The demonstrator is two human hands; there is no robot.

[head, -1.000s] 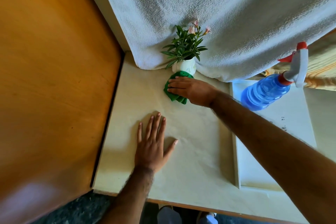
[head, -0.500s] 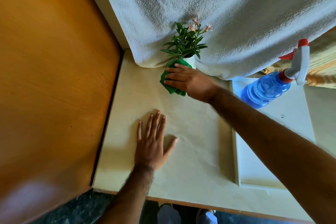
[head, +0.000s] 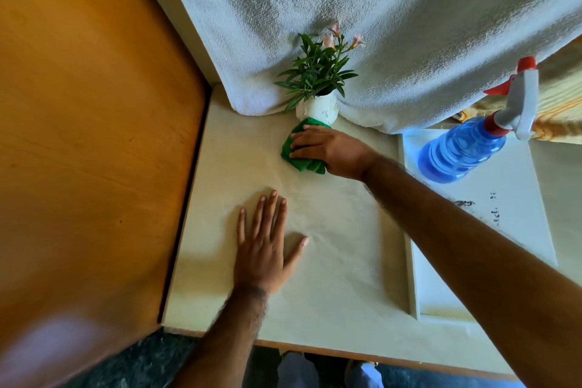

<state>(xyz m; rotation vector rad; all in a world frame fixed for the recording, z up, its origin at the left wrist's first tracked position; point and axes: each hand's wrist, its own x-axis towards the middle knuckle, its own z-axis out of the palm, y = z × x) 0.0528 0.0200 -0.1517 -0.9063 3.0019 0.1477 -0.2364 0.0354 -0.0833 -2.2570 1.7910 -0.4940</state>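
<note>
My right hand (head: 330, 148) lies flat on a folded green cloth (head: 304, 164), pressing it onto the cream tabletop (head: 330, 277). The cloth touches the base of a small white vase (head: 318, 109) with green leaves and pale pink flowers. My left hand (head: 263, 249) rests palm down on the tabletop nearer to me, fingers straight and spread, holding nothing.
A blue spray bottle (head: 463, 151) with a white and red trigger stands on a white raised panel (head: 491, 230) at the right. A white towel (head: 378, 25) hangs behind the vase. An orange wooden panel (head: 88, 135) borders the table on the left.
My right hand slid the green cloth toward the vase and then a little back toward me. The left hand has stayed in place.
</note>
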